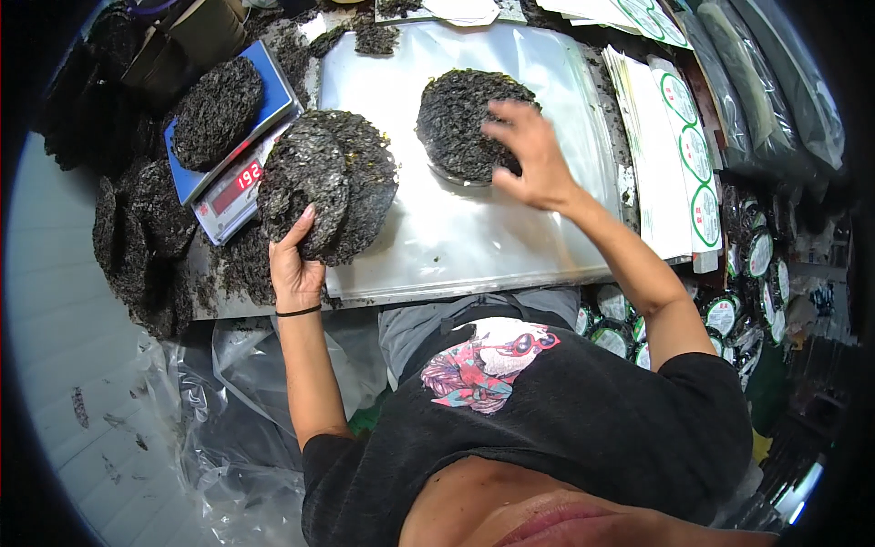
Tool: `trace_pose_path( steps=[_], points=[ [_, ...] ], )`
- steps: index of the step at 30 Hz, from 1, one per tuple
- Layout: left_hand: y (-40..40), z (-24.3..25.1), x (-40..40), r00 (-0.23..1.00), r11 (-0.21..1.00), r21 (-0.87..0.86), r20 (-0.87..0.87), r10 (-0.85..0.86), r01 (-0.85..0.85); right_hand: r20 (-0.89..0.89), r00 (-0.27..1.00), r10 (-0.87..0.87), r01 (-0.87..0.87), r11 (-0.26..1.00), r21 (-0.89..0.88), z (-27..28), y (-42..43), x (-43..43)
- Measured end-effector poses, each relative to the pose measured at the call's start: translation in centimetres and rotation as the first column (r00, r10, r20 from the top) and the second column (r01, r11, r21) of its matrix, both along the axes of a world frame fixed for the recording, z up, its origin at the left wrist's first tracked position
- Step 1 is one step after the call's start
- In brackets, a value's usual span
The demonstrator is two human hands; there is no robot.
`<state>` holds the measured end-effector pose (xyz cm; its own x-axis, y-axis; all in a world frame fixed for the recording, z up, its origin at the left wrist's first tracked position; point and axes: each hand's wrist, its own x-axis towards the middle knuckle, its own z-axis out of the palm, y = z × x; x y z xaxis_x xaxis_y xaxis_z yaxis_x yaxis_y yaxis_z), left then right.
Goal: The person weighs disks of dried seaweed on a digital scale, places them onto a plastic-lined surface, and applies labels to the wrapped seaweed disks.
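Note:
My left hand [295,270] grips round sheets of dried seaweed [307,178] by their near edge, thumb on top. At least two discs overlap there, held beside a digital scale. My right hand [533,154], slightly blurred, is spread over another round seaweed cake [458,130]; I cannot tell whether the fingertips touch it. That cake lies on a pile of clear plastic bags [465,253], with a pale rim showing under its near edge. On the blue platform of the scale [229,205] rests one more seaweed disc [217,113], above a lit red display.
Loose dried seaweed [140,232] is heaped at the left table edge. Printed label sheets [690,164] with green circles stand right of the bags. Rolled plastic packaging [759,82] lies far right, above many labelled packs [721,314]. Clear plastic film [239,437] hangs below left.

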<state>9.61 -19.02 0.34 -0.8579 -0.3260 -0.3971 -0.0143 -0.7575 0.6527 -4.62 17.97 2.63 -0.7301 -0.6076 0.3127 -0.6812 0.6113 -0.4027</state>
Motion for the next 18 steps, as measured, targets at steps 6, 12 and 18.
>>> trace_pose_path(
  steps=[6,12,18],
  points=[
    [1.8,0.8,-2.5,0.999,0.999,-0.026,-0.021,-0.029,0.029,0.165,0.986,-0.032,-0.039,0.911,0.410,-5.4,-5.3,-3.7],
    [5.3,2.2,-7.1,0.991,1.000,-0.030,-0.132,0.000,-0.004,0.143,0.979,-0.147,0.031,0.795,0.606,-6.0,-7.0,-5.7],
    [7.2,3.5,-7.8,0.986,0.985,-0.172,-0.161,-0.036,0.008,0.216,0.928,-0.303,0.155,0.844,0.514,-2.1,-1.7,-4.2]
  ],
)
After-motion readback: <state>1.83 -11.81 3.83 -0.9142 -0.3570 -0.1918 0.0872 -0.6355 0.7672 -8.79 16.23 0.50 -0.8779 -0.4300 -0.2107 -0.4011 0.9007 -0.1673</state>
